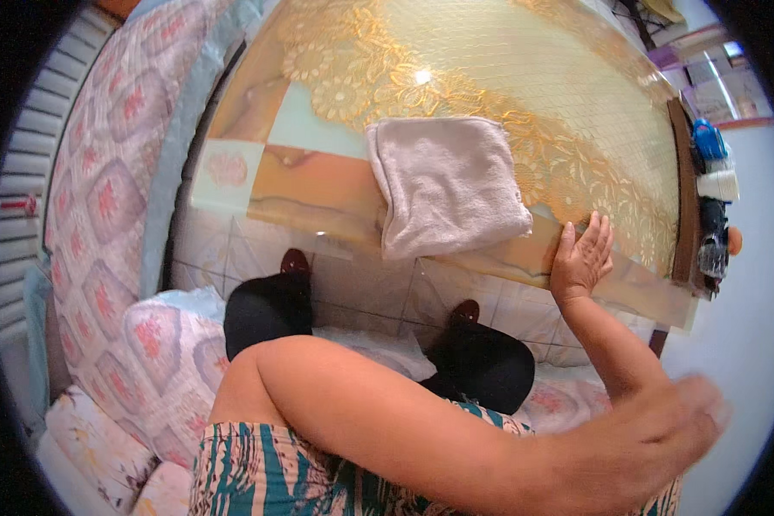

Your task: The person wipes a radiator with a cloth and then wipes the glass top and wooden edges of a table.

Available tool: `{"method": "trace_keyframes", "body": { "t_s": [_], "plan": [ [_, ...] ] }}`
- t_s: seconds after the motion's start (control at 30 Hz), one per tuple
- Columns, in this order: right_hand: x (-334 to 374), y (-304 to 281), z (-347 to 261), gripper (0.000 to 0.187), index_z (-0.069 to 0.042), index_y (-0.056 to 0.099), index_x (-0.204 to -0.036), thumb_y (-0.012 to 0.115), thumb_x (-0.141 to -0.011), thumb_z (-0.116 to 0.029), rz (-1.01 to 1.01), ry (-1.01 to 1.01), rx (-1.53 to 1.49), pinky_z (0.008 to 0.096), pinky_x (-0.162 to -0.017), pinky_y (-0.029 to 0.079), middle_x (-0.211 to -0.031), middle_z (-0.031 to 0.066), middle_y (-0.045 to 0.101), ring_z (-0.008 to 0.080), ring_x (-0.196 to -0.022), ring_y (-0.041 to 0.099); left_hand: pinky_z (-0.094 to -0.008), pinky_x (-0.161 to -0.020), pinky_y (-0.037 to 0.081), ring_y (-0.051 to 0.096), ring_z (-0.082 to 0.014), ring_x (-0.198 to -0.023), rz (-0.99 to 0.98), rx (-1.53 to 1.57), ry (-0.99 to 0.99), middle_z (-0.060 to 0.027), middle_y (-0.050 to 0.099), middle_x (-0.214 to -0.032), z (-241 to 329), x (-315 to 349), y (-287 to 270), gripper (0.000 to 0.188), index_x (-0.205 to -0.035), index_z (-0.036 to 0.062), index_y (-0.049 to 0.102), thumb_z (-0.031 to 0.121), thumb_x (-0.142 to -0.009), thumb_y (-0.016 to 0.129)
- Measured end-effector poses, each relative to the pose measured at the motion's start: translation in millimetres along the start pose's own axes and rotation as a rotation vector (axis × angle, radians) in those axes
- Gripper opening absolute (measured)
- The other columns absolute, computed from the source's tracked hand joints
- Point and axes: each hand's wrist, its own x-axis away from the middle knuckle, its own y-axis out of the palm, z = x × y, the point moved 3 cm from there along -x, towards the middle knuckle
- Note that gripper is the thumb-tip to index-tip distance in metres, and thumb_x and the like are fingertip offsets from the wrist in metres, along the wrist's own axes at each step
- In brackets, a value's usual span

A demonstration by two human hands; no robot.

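Note:
A folded pale pinkish-grey towel (456, 185) lies on the near edge of the table (335, 193), a little over its rim. My right hand (581, 258) rests flat on the tabletop to the right of the towel, apart from it, with fingers stretched out and nothing in them. Across my body reaches my left arm, bare from the short sleeve down. My left hand (662, 434) is at the lower right, in front of my right elbow area. Its fingers are smeared by motion, and I cannot tell whether it touches the right arm.
A quilted floral sofa cover (116, 202) runs along the left, beside a white radiator (39, 163). My knees, in black trousers (271, 314), are below the table's near edge. Paper cups (718, 186) and a blue item (709, 138) stand at the far right.

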Motion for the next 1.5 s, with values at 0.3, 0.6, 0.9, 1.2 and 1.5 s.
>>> {"method": "trace_keyframes", "body": {
  "t_s": [0.3,0.6,0.9,1.2,1.5],
  "plan": [
    [-2.2,-4.9,10.7,0.062,-0.008,0.032,-0.144,0.041,-0.095,-0.045,0.006,0.019,0.038,0.0504,-0.108,0.018,-0.151,0.0146,0.027,0.0312,-0.141,0.021,-0.0304,-0.09,0.038,0.049,-0.0174,-0.096,0.212,1.274,-0.271,-0.0095,0.052,-0.097,39.5,-11.3,-26.5,0.038,-0.108,0.0006,0.05,0.034,-0.105,0.032],
    [-4.0,-8.3,7.6,0.062,-0.008,0.031,-0.144,0.041,-0.095,-0.045,0.001,0.016,0.024,0.05,-0.108,0.018,-0.151,0.0149,0.027,0.0318,-0.141,0.022,-0.0344,-0.094,0.036,0.049,-0.0265,-0.11,-0.236,1.035,-0.444,-0.0138,0.051,-0.116,38.9,7.0,-52.0,0.051,-0.138,0.0056,0.032,0.038,-0.101,0.043],
    [2.5,1.7,4.3,0.063,-0.007,0.031,-0.143,0.043,-0.094,-0.043,-0.012,0.013,0.032,0.049,-0.107,0.02,-0.15,0.0164,0.027,0.0326,-0.14,0.022,-0.0454,-0.109,0.03,0.036,-0.0377,-0.132,-0.244,-0.709,-0.127,-0.0237,0.041,-0.139,-38.6,17.2,-148.1,0.066,-0.139,0.0016,0.037,0.028,-0.085,0.064],
    [-2.6,-13.2,4.2,0.064,-0.005,0.032,-0.142,0.044,-0.092,-0.043,0.021,0.029,0.03,0.0485,-0.106,0.021,-0.149,0.0174,0.029,0.0329,-0.139,0.023,-0.0538,-0.112,0.014,0.023,-0.035,-0.14,-0.418,-1.393,-0.422,-0.0161,0.026,-0.152,-108.5,50.9,-214.8,0.091,-0.144,0.0187,0.036,0.052,-0.068,0.073],
    [0.7,-5.1,10.2,0.065,-0.008,0.031,-0.144,0.05,-0.089,-0.037,0.01,-0.009,0.066,0.0491,-0.108,0.019,-0.15,0.0152,0.028,0.0327,-0.142,0.02,-0.0636,-0.11,0.004,0.019,-0.0332,-0.142,-0.422,-1.413,-0.221,-0.0089,0.027,-0.154,-183.1,41.4,-135.6,0.062,-0.141,0.0287,0.043,0.047,-0.083,0.057]
  ]
}}
